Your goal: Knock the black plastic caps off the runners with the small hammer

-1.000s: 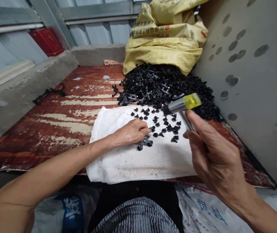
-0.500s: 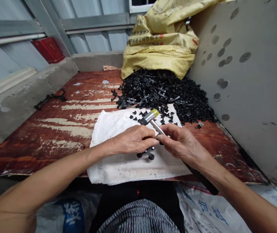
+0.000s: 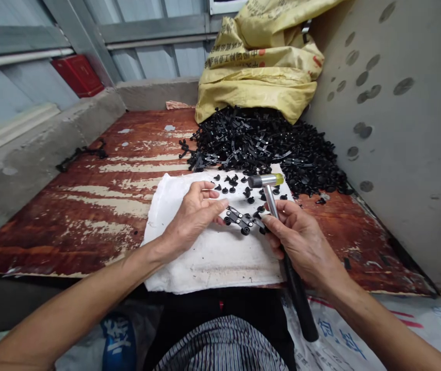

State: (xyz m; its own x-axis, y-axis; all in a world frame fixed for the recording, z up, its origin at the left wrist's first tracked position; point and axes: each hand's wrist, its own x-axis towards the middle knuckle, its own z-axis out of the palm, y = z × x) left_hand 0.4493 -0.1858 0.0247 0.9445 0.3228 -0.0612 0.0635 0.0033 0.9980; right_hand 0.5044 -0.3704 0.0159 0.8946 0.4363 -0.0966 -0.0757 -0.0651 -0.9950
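Observation:
A jointed black linkage (image 3: pixel 239 217) with silvery rivets and round feet is stretched between my hands over a white cloth (image 3: pixel 212 265). Its left end is pinched between the thumb and fingers of my left hand (image 3: pixel 193 216). My right hand (image 3: pixel 299 234) is closed around a small mallet (image 3: pixel 270 196) with a metal head, one dark face and one yellow face. That hand's thumb and fingers also touch the linkage's right end. Small black mushroom-shaped pieces (image 3: pixel 250 200) lie loose on the cloth just beyond the linkage.
A heap of black linkages (image 3: pixel 259 147) spills from a yellow woven sack (image 3: pixel 259 87) behind the cloth. At the left lies another black linkage (image 3: pixel 81 154) on the worn red-brown board (image 3: pixel 88 221). A spotted pale panel (image 3: pixel 402 154) stands along the right side.
My left hand has moved left and opened up around the linkage, which is now raised and spread out. The mallet head has swung right and its handle hangs more upright.

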